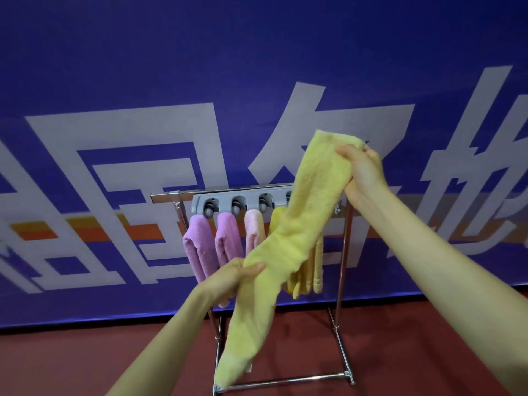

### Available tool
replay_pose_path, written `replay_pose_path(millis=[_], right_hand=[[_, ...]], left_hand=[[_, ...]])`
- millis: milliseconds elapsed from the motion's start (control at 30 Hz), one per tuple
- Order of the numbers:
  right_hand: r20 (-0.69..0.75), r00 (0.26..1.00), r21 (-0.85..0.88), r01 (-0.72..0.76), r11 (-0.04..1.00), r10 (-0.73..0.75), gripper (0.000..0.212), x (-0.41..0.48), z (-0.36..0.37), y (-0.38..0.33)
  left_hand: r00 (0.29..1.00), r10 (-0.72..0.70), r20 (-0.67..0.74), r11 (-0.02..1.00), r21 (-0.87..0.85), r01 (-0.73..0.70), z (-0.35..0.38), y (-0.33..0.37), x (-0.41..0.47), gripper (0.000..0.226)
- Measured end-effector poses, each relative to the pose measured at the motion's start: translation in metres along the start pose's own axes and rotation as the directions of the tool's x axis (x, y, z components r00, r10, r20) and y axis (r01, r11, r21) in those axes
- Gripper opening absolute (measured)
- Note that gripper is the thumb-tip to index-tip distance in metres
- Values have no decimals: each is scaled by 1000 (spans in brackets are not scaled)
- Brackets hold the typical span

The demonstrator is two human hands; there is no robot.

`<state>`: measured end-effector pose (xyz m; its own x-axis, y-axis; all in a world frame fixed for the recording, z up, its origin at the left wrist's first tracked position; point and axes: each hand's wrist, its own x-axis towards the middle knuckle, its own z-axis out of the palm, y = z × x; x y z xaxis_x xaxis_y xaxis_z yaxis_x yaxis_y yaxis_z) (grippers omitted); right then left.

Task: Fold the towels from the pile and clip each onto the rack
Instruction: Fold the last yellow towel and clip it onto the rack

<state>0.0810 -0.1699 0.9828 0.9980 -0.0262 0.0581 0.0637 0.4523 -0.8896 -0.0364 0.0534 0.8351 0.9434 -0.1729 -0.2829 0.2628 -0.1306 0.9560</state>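
A long yellow towel point(300, 224) stretches diagonally in front of the rack. My right hand point(363, 170) grips its upper end, up and to the right of the clip bar. My left hand point(228, 278) pinches it near the middle, and its lower end hangs down toward the floor. The steel rack point(344, 252) carries a grey clip bar point(228, 202). From the clips hang two purple towels point(198, 247), a pink towel point(253, 232) and a yellow towel point(314, 270), which is partly hidden behind the held one.
A blue banner with big white characters point(114, 195) runs right behind the rack. The floor point(85, 361) is dark red. The rack's base bar point(285, 381) lies near the bottom edge of the view. No towel pile is in view.
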Motion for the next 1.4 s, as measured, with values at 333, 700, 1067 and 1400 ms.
replay_pose_path(millis=[333, 700, 1067, 1400], right_hand=[[215, 929, -461, -174, 870, 300, 28, -25, -34, 72], [519, 615, -433, -411, 803, 594, 41, -40, -60, 98], [561, 594, -489, -324, 810, 576, 56, -20, -76, 89], [563, 693, -361, -283, 888, 450, 56, 10, -103, 56]], left_hand=[[974, 218, 66, 975, -48, -215, 5, 75, 4, 19], [974, 133, 182, 988, 55, -145, 23, 83, 23, 22], [976, 112, 185, 967, 205, -150, 19, 69, 34, 44], [981, -32, 191, 976, 219, -11, 13, 35, 37, 22]])
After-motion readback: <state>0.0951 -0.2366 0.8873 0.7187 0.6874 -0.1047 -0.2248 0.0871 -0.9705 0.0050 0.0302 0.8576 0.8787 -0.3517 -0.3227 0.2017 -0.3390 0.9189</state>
